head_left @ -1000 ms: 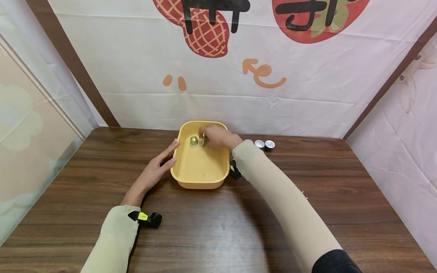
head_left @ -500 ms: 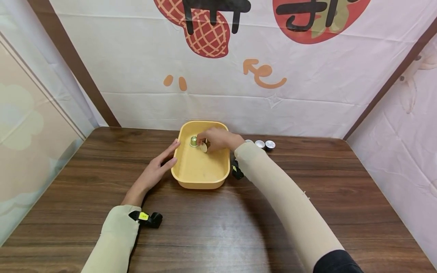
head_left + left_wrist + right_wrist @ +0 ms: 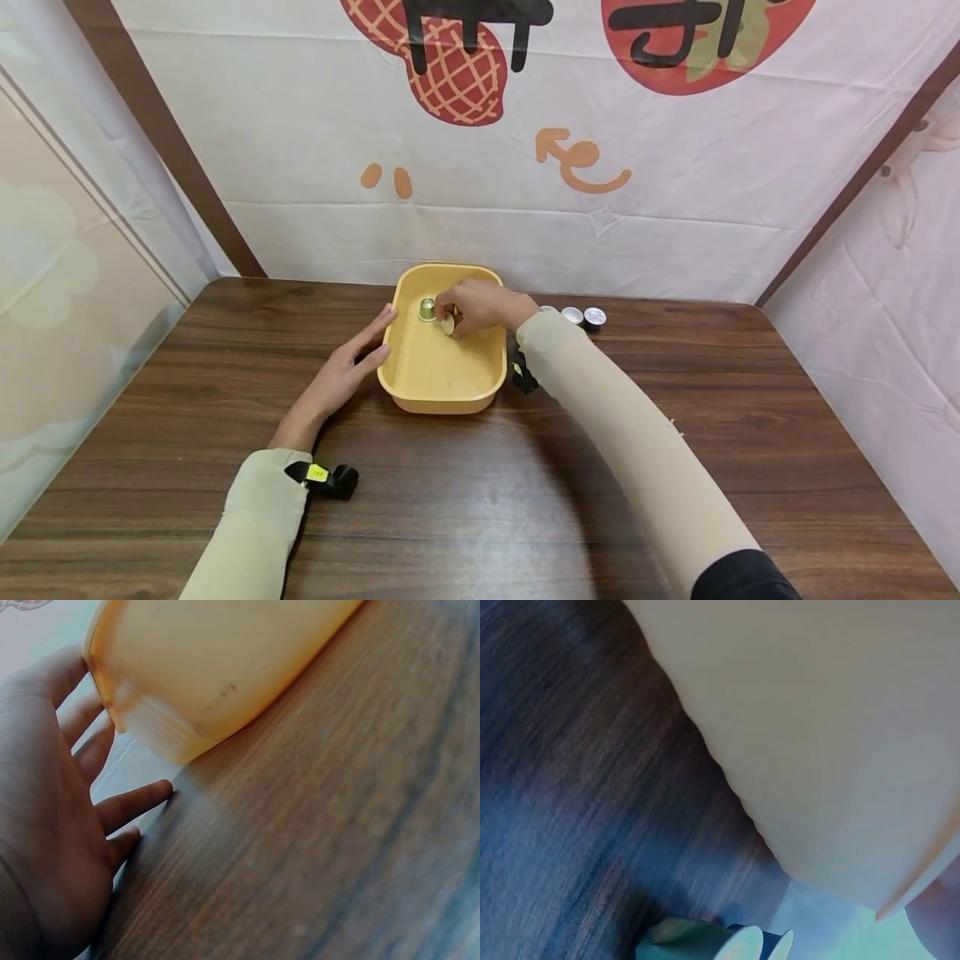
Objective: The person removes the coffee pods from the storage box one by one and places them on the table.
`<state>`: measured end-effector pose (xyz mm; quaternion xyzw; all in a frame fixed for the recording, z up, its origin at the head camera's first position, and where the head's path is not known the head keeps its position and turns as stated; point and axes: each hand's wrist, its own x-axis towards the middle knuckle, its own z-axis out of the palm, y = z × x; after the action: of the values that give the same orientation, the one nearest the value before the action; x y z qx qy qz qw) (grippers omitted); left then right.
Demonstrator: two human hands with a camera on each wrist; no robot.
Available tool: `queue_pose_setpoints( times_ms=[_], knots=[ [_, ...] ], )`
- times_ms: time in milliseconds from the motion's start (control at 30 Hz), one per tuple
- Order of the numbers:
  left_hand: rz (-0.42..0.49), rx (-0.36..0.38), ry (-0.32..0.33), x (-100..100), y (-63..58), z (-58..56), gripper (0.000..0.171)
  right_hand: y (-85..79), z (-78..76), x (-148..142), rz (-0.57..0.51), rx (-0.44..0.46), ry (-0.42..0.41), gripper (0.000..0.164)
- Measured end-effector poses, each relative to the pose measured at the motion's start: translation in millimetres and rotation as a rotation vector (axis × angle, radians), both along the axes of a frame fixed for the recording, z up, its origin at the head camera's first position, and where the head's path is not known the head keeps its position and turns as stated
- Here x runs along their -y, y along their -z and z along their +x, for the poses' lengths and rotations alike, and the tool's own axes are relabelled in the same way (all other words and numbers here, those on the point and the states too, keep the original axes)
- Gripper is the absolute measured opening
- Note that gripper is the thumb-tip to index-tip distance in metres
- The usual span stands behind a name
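Note:
In the head view, a yellow plastic basin (image 3: 442,407) stands at the back of the table. My left hand (image 3: 341,375), fingers straight, rests against its left rim; the left wrist view shows those fingertips at the basin wall (image 3: 225,667). My right hand (image 3: 480,304) reaches inside the basin and pinches a coffee capsule (image 3: 448,323), its round pale lid turned towards the camera. Just left of it, a green coffee capsule (image 3: 427,310) stands lid-down on the basin floor. The right wrist view does not show the pinched capsule; the basin wall (image 3: 817,712) fills much of it.
Right of the basin, beyond my sleeve, stand black coffee capsules (image 3: 595,318) with silver lids up. Several capsule shapes (image 3: 697,941) show at the bottom of the right wrist view. A printed cloth (image 3: 675,167) hangs behind the wooden table (image 3: 487,500).
My right hand has drawn the pinched capsule slightly towards the front of the basin and tilted it, so its lid shows more. The left hand and the basin stay in place.

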<state>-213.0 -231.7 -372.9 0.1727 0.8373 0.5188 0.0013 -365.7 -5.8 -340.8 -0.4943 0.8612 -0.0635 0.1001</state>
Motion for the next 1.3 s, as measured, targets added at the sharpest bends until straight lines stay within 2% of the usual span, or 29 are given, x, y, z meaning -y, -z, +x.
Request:
queue_pose_setpoints(
  times_ms=[300,667,1067,1300],
  knots=[
    [0.004,-0.007,0.002,-1,0.5,-0.5,0.053,-4.6,0.3,-3,-0.08,0.006,-0.016,0.027],
    [0.033,-0.029,0.022,-2,1.3,-2.0,0.052,-25.0,10.8,-26,-0.342,0.033,-0.035,0.024],
    [0.031,-0.027,0.015,-1,2.3,-2.4,0.052,-41.9,23.7,-58,-0.522,0.02,0.032,0.023],
    [0.017,-0.026,0.007,-2,2.8,-2.5,0.052,-42.9,34.9,-83,-0.653,0.016,0.073,0.023]
  ],
)
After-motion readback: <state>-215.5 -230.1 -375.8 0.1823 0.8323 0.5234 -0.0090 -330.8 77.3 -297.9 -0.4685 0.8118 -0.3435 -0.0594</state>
